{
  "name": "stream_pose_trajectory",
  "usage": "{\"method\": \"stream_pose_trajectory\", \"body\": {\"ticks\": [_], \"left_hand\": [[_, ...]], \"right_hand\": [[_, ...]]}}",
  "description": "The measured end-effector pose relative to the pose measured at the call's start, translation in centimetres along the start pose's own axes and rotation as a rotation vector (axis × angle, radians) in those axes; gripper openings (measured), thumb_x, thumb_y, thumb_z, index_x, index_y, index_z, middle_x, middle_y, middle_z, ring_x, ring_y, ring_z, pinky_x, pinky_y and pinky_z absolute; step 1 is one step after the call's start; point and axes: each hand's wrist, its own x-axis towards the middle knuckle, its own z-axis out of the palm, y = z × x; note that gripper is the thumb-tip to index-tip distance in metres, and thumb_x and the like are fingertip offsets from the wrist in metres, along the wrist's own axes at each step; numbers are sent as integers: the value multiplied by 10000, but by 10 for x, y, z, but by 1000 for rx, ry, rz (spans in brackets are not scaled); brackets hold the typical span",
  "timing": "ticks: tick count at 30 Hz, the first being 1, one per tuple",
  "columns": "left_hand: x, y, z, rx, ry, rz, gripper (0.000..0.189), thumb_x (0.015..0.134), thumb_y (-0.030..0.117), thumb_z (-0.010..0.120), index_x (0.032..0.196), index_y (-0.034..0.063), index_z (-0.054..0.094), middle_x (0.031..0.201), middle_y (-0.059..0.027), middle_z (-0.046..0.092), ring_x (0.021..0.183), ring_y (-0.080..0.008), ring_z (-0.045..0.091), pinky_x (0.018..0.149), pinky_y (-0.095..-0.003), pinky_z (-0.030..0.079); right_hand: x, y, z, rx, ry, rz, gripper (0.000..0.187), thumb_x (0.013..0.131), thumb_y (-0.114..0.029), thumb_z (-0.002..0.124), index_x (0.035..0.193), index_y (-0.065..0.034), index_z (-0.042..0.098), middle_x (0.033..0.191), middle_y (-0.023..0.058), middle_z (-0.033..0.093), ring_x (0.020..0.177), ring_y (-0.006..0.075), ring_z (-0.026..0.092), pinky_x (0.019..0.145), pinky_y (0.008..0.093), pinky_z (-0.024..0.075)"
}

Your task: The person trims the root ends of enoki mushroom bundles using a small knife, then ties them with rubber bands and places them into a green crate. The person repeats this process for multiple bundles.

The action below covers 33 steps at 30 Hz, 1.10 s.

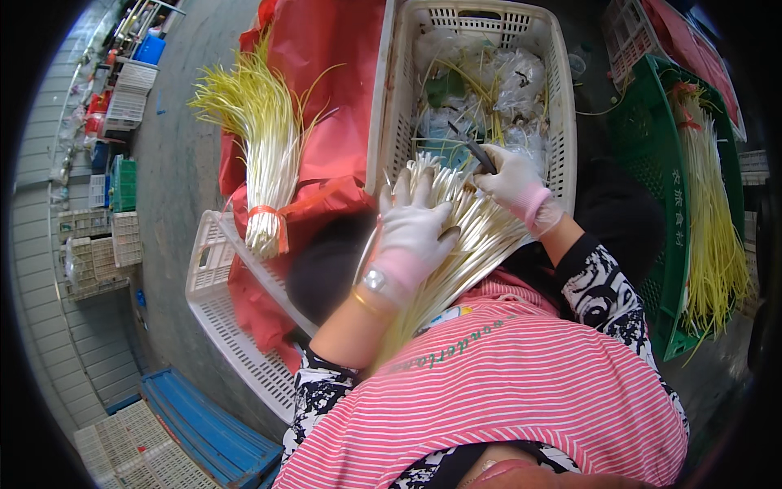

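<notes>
A large loose bunch of white-stemmed, yellow-leaved garlic chives lies across my lap, cut ends towards the white plastic crate in front. My left hand, in a white knit glove with a pink cuff, rests spread on the stems near those ends. In my right hand, gloved alike, is a knife with a dark blade, pointing over the crate. A second bunch, tied with red ribbon, lies on red sheeting at the left.
The white crate holds crumpled plastic film and chive scraps. Right of me stands a green crate with more yellow chives. Under the red sheeting is another white crate. A blue container and stacked crates stand further left.
</notes>
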Motion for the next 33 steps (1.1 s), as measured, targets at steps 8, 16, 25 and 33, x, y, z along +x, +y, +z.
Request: {"method": "stream_pose_trajectory", "body": {"ticks": [8,16,25,33], "left_hand": [[18,11,-10,66,-85,15,357,849,328,644,1164,168,695,1580,-236,333,1448,-488,287,1196,-598,159],[14,15,21,-185,191,-71,263,790,330,720,1023,221,776,1571,-187,381,1445,-443,304,1190,-540,195],[13,4,30,-451,260,-94,197,849,216,704,1001,112,776,1451,-153,539,1418,-421,354,1178,-515,244],[16,-1,33,-542,198,-71,184,835,220,718,992,147,781,1074,-94,724,1288,-383,511,1138,-511,304]], "right_hand": [[-1,12,18,316,-75,54,461,855,-41,691,1305,-6,599,893,-35,637,733,25,541,640,190,433],[-32,-4,9,495,-32,-43,454,903,-16,692,1344,-28,585,953,-14,651,735,12,547,595,166,429],[-52,-13,-28,172,-285,-56,587,1028,-353,557,1509,-46,418,854,34,656,644,28,541,541,173,408],[-51,6,-9,475,-487,103,506,1053,-281,516,1535,-160,419,885,-4,662,698,53,540,642,202,448]]}}
